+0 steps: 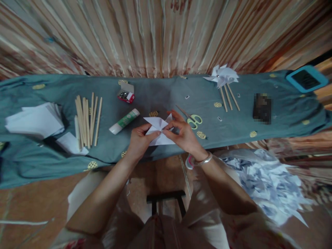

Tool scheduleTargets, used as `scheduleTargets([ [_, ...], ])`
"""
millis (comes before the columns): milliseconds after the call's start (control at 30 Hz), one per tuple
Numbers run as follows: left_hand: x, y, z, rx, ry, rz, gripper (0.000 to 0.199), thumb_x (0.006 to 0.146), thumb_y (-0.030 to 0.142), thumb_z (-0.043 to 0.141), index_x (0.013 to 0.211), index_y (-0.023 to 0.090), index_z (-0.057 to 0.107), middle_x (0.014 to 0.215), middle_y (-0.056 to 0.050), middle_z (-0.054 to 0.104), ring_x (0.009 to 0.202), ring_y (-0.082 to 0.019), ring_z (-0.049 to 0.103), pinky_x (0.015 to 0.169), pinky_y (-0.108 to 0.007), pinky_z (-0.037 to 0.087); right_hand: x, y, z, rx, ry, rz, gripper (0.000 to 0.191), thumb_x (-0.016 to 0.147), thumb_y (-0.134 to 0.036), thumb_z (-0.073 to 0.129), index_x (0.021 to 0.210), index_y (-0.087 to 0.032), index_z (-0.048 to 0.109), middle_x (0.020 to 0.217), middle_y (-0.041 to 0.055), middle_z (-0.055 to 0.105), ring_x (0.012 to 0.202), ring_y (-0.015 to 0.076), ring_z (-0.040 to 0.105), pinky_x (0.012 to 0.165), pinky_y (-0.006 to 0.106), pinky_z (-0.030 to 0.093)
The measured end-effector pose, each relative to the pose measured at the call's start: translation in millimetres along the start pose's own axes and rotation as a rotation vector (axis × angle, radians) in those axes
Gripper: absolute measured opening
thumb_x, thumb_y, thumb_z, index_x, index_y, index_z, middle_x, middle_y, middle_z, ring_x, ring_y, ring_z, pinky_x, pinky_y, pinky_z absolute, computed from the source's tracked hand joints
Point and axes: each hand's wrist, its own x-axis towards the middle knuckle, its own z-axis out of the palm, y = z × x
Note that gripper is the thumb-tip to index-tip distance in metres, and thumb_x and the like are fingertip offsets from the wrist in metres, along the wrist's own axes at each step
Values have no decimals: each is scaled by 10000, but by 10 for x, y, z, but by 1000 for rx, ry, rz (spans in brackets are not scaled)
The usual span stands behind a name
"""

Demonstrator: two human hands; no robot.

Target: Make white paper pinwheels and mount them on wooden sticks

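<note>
Between my two hands is a white paper pinwheel [157,121], its corners partly folded in toward the centre. My left hand [141,140] grips the paper's left side, thumb pressed near the middle. With thumb and fingers pinched at the centre, my right hand [183,133] also holds the paper; whether a small pin sits in that pinch I cannot tell. A glue stick [125,121] with a green label lies to the left of my left hand. Just beyond my right hand rest scissors [193,120] with light green handles.
On the cloth-covered table [168,93] are a small red box of metal pins [126,96], several wooden sticks [86,121] and stacked white paper [36,121]. Finished-looking pinwheels [224,75] on sticks lie back right, near a blurred dark object [263,108] and blue-framed tablet [307,79]. Paper scraps [267,183] heap below right.
</note>
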Motion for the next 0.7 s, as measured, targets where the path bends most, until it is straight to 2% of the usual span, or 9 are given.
scheduleTargets([
  [233, 10, -34, -27, -30, -5, 30, 208, 583, 263, 834, 736, 151, 748, 672, 23, 686, 597, -109, 549, 583, -223, 422, 5, -36, -26, 32, -39, -9, 31, 790, -260, 725, 761, -254, 735, 1342, 48, 652, 1422, 242, 457, 1214, 491, 292],
  [367, 28, -62, -33, -13, -6, 58, 192, 580, 262, 830, 707, 147, 742, 644, 26, 670, 582, -104, 532, 568, -219, 406, -1, -34, -40, 36, -44, 2, 34, 788, -261, 726, 772, -233, 740, 1415, 86, 597, 1449, 271, 419, 1213, 505, 283],
  [567, 42, -98, -42, 27, -24, 97, 171, 608, 273, 816, 709, 158, 740, 647, 29, 661, 576, -107, 526, 566, -229, 405, -2, 11, -20, 27, -16, -33, 20, 780, -246, 739, 762, -252, 733, 1382, 62, 622, 1412, 255, 468, 1193, 502, 327],
  [700, 34, -95, -43, 62, -18, 101, 155, 620, 277, 812, 673, 164, 720, 617, 31, 640, 572, -114, 524, 560, -236, 405, 1, 17, -15, 13, -13, -32, 36, 782, -253, 738, 757, -228, 737, 1388, 101, 612, 1390, 276, 493, 1185, 512, 338],
])
